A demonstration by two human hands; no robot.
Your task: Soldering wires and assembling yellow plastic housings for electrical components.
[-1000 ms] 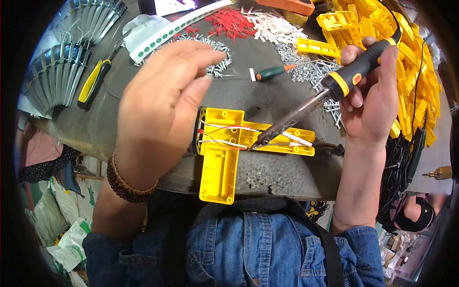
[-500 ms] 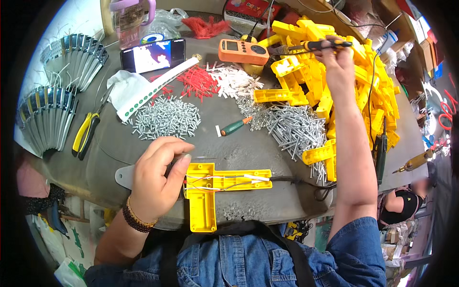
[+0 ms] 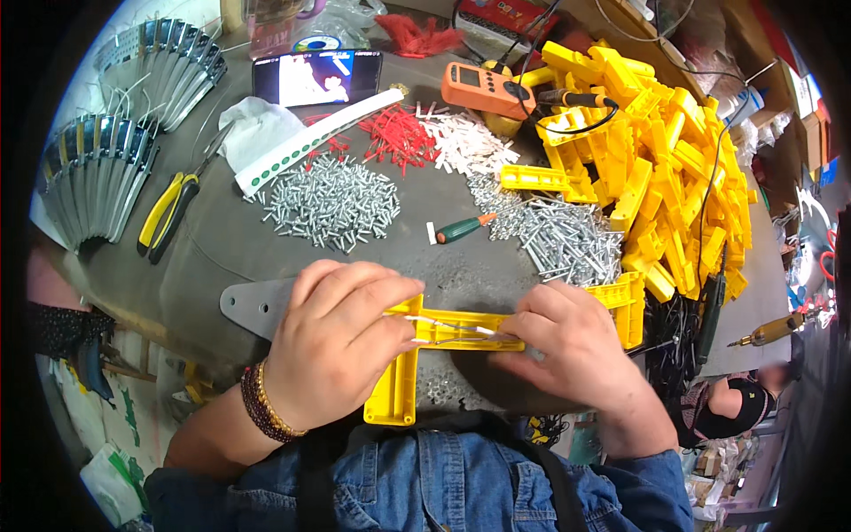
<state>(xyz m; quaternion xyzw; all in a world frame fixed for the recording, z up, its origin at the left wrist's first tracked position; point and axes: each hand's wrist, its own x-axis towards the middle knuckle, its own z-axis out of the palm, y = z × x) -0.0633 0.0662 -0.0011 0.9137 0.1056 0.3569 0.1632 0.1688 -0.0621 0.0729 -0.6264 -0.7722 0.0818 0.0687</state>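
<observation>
Lying near the front edge of the worktop (image 3: 417, 204), the yellow case (image 3: 392, 390) is stretching lengthwise from the left hand (image 3: 332, 341) to the right hand (image 3: 572, 346), which is covering its end, nearer the white sleeve (image 3: 485, 331). Whether either grip is clamping the wires (image 3: 448, 325), I cannot tell.

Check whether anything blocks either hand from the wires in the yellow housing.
Nothing visible does. The wires lie in the yellow housing between the left hand and the right hand, both right at it; the green-handled screwdriver lies farther off, out of the way.
</observation>
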